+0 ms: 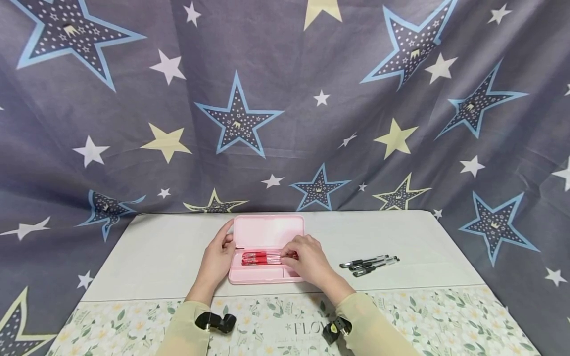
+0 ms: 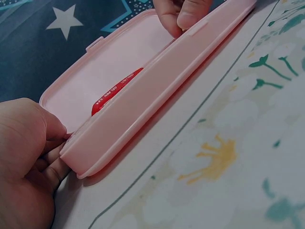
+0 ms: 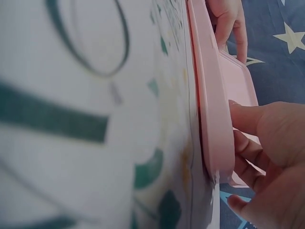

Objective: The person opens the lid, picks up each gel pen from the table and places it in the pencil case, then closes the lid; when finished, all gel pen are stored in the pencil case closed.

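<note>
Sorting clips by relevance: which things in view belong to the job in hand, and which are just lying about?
Apparently belong:
left hand, holding the pink case;
right hand, over the red pens.

Lying about:
black pens, untouched, though possibly relevant;
floral mat;
starry curtain.

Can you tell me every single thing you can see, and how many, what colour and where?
Pen case: one, pink, open on the tabletop between the hands
Red pens: several, exact count unclear, red and clear, inside the case
Black pens: at least three, black and clear, in a pile right of the case
Tabletop: one, white, under the case
Flowery cover: one, pale with green leaves, along the near edge
Starry curtain: grey-blue, behind and beside the table
Wrist devices: two, black, one at each wrist
Sleeves: two, pale yellow, on the forearms
Left hand: one, holding the case's left side
Right hand: one, over the case's right part
</note>
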### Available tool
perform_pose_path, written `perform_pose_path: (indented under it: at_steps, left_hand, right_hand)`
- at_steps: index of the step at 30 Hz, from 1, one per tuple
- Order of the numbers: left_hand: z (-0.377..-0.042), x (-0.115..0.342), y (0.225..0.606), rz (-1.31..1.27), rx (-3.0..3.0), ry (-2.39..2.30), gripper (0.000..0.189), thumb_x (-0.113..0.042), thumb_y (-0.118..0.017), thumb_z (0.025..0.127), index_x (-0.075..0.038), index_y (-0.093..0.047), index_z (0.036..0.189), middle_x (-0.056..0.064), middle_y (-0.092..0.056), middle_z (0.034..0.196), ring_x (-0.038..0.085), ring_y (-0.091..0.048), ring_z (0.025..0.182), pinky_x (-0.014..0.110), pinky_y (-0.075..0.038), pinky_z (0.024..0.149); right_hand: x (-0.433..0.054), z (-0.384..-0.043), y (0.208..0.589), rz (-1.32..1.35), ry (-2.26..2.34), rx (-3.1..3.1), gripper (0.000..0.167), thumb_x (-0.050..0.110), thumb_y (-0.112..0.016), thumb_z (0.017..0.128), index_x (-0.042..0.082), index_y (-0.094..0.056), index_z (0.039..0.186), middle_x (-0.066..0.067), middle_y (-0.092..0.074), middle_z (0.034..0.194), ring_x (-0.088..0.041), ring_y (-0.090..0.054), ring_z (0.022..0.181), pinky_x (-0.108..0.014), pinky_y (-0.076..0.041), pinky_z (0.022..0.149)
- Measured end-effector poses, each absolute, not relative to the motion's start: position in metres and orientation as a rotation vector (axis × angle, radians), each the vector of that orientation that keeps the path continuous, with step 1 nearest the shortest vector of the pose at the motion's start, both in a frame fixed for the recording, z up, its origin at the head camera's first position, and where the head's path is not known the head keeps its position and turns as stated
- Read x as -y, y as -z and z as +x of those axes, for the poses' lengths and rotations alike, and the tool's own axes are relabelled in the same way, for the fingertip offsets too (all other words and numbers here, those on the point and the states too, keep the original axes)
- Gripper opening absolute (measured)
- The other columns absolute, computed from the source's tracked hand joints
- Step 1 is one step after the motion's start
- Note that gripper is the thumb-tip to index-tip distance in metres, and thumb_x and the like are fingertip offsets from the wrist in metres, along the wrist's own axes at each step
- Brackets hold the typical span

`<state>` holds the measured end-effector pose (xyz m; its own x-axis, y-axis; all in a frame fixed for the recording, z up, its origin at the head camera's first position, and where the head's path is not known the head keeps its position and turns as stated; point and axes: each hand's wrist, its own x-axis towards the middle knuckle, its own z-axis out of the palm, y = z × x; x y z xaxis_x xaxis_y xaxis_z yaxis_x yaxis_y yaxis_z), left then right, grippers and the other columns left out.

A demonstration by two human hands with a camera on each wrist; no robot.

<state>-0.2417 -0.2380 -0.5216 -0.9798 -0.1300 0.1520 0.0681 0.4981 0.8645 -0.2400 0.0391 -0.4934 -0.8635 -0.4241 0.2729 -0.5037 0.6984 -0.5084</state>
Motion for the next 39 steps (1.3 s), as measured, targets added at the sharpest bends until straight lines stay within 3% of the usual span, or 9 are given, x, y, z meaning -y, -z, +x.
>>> perform_pose_path:
  at_steps: [8,19,27,39]
  left_hand:
    - [-0.242,0.238,0.523,0.047,2.541,1.474,0.063,-0.005,-0.053,0.112,-0.021,-0.043,0.172,0.017,-0.073,0.131,0.032,-0.067,0.115,0.053,-0.048,0.106]
    - [-0.242,0.238,0.523,0.039,2.544,1.464,0.063,-0.004,-0.053,0.112,-0.021,-0.043,0.172,0.017,-0.073,0.131,0.032,-0.067,0.114,0.053,-0.049,0.105]
    - [-0.242,0.239,0.523,0.046,2.546,1.467,0.064,-0.005,-0.053,0.112,-0.022,-0.042,0.172,0.016,-0.072,0.13,0.031,-0.066,0.112,0.051,-0.048,0.103]
    - [-0.242,0.238,0.522,0.043,2.548,1.467,0.064,-0.004,-0.054,0.111,-0.022,-0.043,0.172,0.017,-0.072,0.13,0.032,-0.066,0.113,0.051,-0.049,0.104]
  right_hand:
    - [-0.041,-0.241,0.494,0.776,-0.906,2.763,0.007,0.017,-0.088,0.096,0.021,-0.081,0.094,0.009,-0.063,0.088,-0.016,-0.054,0.091,-0.048,-0.045,0.096]
    - [-0.054,-0.238,0.486,0.733,-1.001,2.736,0.009,0.012,-0.088,0.094,0.015,-0.082,0.1,0.001,-0.07,0.093,-0.021,-0.059,0.097,-0.051,-0.045,0.1]
    - [-0.073,-0.239,0.477,0.665,-1.027,2.707,0.009,0.011,-0.086,0.095,0.015,-0.081,0.101,0.004,-0.074,0.104,-0.026,-0.065,0.113,-0.056,-0.045,0.11]
    - [-0.112,-0.236,0.468,0.63,-0.973,2.635,0.022,0.008,-0.087,0.094,0.011,-0.083,0.115,-0.001,-0.077,0.113,-0.033,-0.065,0.12,-0.058,-0.047,0.109]
